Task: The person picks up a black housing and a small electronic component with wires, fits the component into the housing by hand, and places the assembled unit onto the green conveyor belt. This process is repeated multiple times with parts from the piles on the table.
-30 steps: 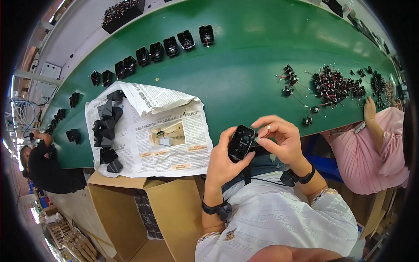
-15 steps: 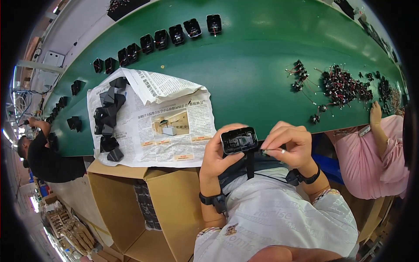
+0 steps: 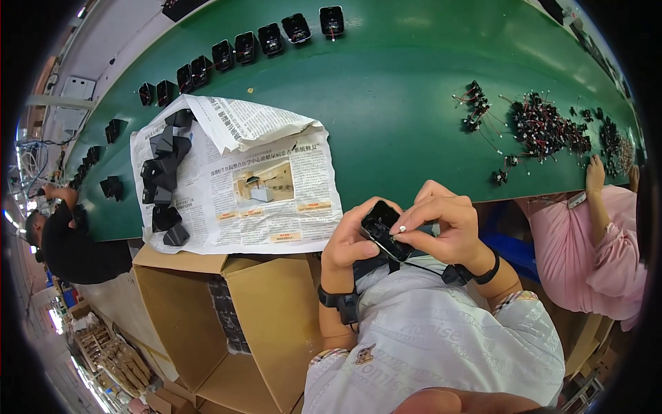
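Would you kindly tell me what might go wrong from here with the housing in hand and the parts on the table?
The small white connector at the right hand could slip or be strained against the black housing in the left hand.

The nearest angular black piece on the newspaper lies near the edge of the green table; a tug on the newspaper might drop it.

The wired components lie heaped, so their leads may snag.

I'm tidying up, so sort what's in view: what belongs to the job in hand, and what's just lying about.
Job, most likely:
black housing, in the left hand
white part, in the right hand
wired parts, on the table
row of housings, also there
black pieces, on the newspaper
perhaps the box

Lying about, probably:
yellow scrap, on the table
blue item, by pink clothing
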Demonstrator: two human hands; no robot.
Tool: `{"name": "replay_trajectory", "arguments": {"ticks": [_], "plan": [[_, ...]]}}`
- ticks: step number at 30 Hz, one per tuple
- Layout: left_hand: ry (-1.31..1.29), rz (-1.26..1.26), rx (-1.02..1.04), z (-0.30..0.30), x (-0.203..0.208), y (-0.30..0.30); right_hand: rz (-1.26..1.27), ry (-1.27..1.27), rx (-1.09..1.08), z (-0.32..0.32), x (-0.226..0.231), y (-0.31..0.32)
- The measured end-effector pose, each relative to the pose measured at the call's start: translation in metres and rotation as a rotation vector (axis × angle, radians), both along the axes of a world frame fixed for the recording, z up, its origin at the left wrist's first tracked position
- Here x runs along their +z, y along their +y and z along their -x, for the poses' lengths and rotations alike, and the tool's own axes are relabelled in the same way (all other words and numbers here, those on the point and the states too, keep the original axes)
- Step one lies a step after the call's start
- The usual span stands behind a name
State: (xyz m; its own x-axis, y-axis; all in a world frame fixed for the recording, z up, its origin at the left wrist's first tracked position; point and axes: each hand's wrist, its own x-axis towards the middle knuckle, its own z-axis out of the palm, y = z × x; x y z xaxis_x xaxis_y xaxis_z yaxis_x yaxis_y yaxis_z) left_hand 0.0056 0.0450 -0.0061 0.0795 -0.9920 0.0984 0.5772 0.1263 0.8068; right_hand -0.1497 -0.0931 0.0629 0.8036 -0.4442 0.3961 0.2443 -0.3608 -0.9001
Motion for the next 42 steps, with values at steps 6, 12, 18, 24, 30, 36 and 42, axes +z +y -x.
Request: {"name": "replay_trajectory", "arguments": {"ticks": [6, 12, 18, 24, 30, 36, 42], "plan": [[0.059, -0.033, -0.007, 0.003, -0.005, -0.002, 0.238, -0.022, -0.037, 0.002, 0.005, -0.005], [0.175, -0.035, -0.059, 0.003, -0.01, -0.003, 0.208, -0.074, 0.035, 0.001, 0.008, -0.012], [0.163, -0.037, -0.022, 0.005, -0.012, -0.009, 0.187, -0.05, -0.029, -0.002, 0.001, -0.006], [0.046, -0.117, 0.01, 0.002, -0.007, -0.011, 0.294, 0.032, -0.064, 0.001, 0.002, -0.007], [0.064, -0.067, 0.047, 0.0, 0.001, -0.016, 0.187, 0.082, -0.021, 0.003, 0.001, -0.002], [0.199, -0.057, 0.008, 0.001, -0.011, -0.008, 0.126, 0.016, -0.034, 0.006, 0.01, -0.012], [0.078, -0.063, 0.106, -0.008, 0.026, 0.001, 0.299, 0.13, 0.329, -0.021, 0.034, -0.027]]}}
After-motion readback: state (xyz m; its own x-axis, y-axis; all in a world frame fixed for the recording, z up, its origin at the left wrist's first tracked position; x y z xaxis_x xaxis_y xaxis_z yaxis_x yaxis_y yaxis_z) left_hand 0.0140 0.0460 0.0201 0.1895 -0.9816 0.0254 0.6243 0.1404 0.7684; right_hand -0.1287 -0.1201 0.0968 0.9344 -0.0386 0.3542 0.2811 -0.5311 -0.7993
